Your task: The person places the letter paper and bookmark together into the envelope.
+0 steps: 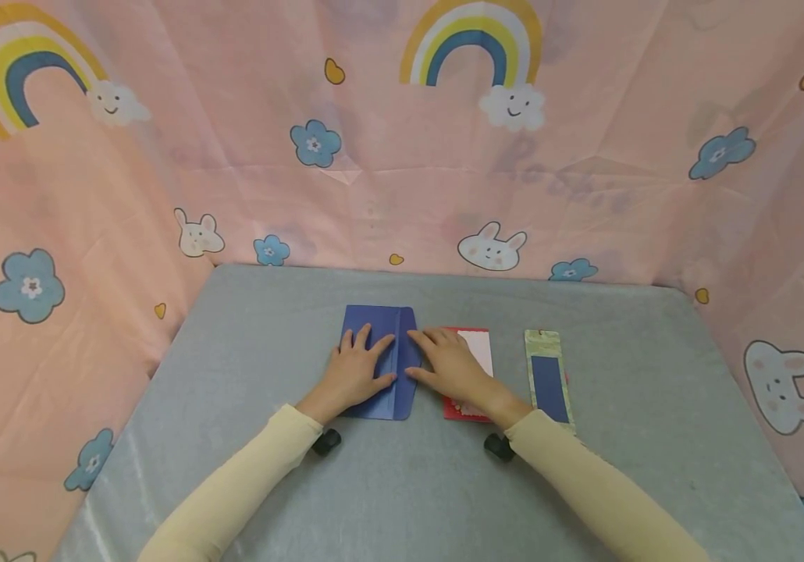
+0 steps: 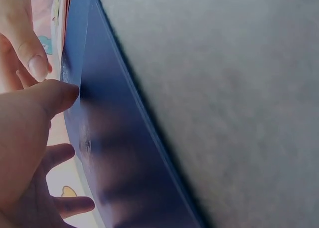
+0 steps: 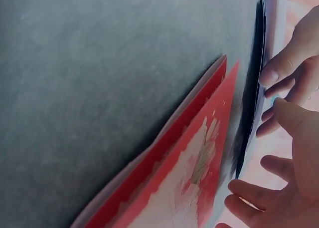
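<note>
A blue envelope (image 1: 367,316) lies flat on the table, its flap (image 1: 405,398) opened out to the right. Spread over the envelope is my left hand (image 1: 351,375), fingers apart, with the thumb near the flap's fold. My right hand (image 1: 454,371) reaches in from the right with fairly straight fingers, their tips at the flap's outer edge. Beneath the right hand is a red card (image 1: 478,347) with a white panel, partly hidden. The right wrist view shows this red card (image 3: 164,188) standing slightly open in layers. In the left wrist view the envelope (image 2: 114,118) has a smooth, shiny surface.
To the right lies a green patterned strip (image 1: 542,343) with a dark blue rectangle, partly behind the right sleeve. Grey cloth covers the table (image 1: 402,492). A pink printed curtain (image 1: 388,211) encloses its back and sides. Black wrist cameras (image 1: 327,442) hang under both wrists.
</note>
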The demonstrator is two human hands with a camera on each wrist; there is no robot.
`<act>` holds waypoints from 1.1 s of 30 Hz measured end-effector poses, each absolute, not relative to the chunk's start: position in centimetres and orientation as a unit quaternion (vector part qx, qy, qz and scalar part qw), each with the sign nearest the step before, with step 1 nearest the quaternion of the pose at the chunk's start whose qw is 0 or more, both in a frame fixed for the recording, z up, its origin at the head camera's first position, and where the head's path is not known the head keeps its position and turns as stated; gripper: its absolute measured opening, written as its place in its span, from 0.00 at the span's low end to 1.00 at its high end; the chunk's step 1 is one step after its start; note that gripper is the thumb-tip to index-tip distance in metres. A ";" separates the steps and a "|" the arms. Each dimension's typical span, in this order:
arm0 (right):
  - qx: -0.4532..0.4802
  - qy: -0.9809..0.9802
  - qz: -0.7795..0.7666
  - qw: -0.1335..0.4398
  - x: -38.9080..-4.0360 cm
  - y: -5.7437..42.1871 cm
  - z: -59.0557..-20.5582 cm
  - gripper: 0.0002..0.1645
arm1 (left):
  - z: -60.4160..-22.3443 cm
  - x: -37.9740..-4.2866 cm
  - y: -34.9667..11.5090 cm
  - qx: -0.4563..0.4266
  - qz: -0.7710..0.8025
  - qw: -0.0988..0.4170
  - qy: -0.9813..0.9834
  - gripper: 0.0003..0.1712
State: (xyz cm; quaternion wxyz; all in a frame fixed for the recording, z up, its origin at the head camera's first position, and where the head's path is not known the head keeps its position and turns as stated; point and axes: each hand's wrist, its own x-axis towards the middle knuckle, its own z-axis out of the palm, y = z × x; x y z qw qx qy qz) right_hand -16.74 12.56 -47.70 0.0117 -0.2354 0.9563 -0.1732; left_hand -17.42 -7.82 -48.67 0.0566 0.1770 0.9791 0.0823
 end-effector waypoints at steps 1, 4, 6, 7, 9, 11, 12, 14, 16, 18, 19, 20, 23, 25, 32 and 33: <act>-0.235 0.956 -0.174 0.013 -16.8 12.5 -47.7 0.41 | -48.7 -17.4 -7.8 0.176 0.080 0.056 0.980 0.41; -0.233 0.957 -0.172 0.018 -16.8 12.4 -47.8 0.41 | -48.9 -17.5 -7.7 0.174 0.078 0.058 0.980 0.41; -0.232 0.958 -0.169 0.020 -16.8 12.3 -47.8 0.40 | -48.9 -17.6 -7.6 0.172 0.079 0.059 0.980 0.41; -0.231 0.958 -0.168 0.020 -16.8 12.3 -47.8 0.41 | -49.0 -17.6 -7.6 0.171 0.081 0.060 0.980 0.41; -0.231 0.958 -0.167 0.021 -16.9 12.2 -47.8 0.41 | -49.0 -17.7 -7.4 0.169 0.082 0.064 0.980 0.42; -0.232 0.958 -0.168 0.022 -16.9 12.1 -47.8 0.40 | -48.9 -17.7 -7.3 0.166 0.082 0.067 0.980 0.42; -0.232 0.958 -0.167 0.022 -17.0 12.1 -47.9 0.40 | -48.9 -17.8 -7.3 0.165 0.081 0.068 0.981 0.41; -0.232 0.958 -0.165 0.022 -17.0 12.0 -47.9 0.40 | -48.8 -17.8 -7.1 0.163 0.077 0.072 0.981 0.40; -0.230 0.959 -0.164 0.022 -17.1 12.0 -48.0 0.40 | -48.6 -17.8 -7.0 0.161 0.074 0.074 0.981 0.39; -0.227 0.960 -0.163 0.023 -17.1 12.0 -48.0 0.40 | -48.5 -17.8 -6.9 0.161 0.074 0.076 0.981 0.39; -0.226 0.960 -0.165 0.025 -17.2 11.9 -48.1 0.40 | -48.5 -17.8 -6.9 0.161 0.075 0.077 0.981 0.38; -0.224 0.960 -0.168 0.027 -17.2 11.9 -48.1 0.40 | -48.4 -17.8 -6.8 0.160 0.075 0.079 0.981 0.38; -0.224 0.959 -0.172 0.029 -17.3 11.7 -48.3 0.40 | -48.3 -17.9 -6.7 0.156 0.075 0.082 0.981 0.37; -0.223 0.959 -0.172 0.027 -17.4 11.7 -48.4 0.39 | -48.3 -17.9 -6.7 0.155 0.075 0.084 0.981 0.36; -0.218 0.961 -0.170 0.024 -17.4 11.6 -48.7 0.39 | -48.3 -18.0 -6.8 0.166 0.074 0.075 0.980 0.37; -0.217 0.961 -0.170 0.025 -17.4 11.6 -48.7 0.39 | -48.3 -18.0 -6.8 0.168 0.073 0.072 0.980 0.37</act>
